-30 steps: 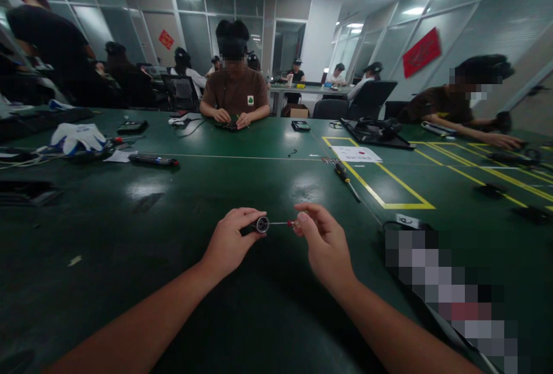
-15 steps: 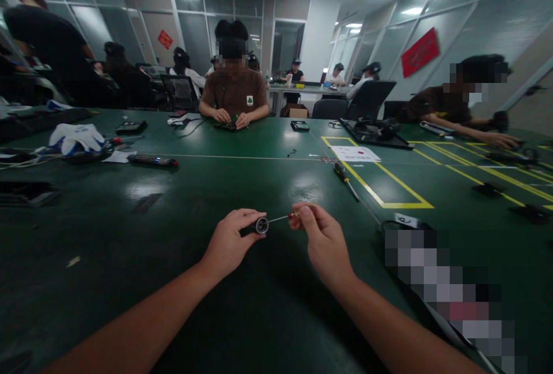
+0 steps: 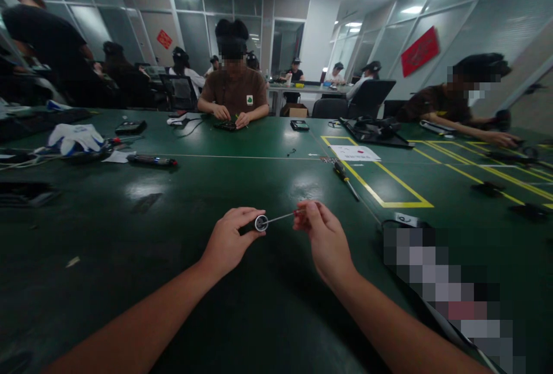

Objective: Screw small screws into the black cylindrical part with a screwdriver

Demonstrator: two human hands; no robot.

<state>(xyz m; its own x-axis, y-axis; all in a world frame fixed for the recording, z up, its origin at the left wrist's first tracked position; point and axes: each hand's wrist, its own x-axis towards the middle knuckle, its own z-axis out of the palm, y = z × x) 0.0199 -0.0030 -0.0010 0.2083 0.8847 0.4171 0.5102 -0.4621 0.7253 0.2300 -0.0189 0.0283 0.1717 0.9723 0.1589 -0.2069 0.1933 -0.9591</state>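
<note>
Between the thumb and fingers of my left hand [image 3: 231,241] is a small round part [image 3: 261,223] with a silver rim and a dark hollow, its open end facing me. My right hand [image 3: 326,241] is closed around the handle of a thin screwdriver [image 3: 280,218]. The metal shaft runs left to the part, and its tip reaches into the hollow; what it touches inside is too small to make out. Fingers cover most of the handle, leaving a little red showing. Both hands are just above the green table [image 3: 194,189].
A black and yellow screwdriver [image 3: 345,180] lies beyond my right hand, beside yellow tape [image 3: 406,206] and a white paper sheet [image 3: 356,153]. White gloves [image 3: 76,139] and a dark pen-shaped tool [image 3: 152,160] lie to the left. Across the table, a co-worker [image 3: 234,94] handles a small device.
My right hand has shifted slightly right, and its fingers now cover more of the screwdriver's handle. More of the shaft shows. My left hand keeps the round part in nearly the same spot.
</note>
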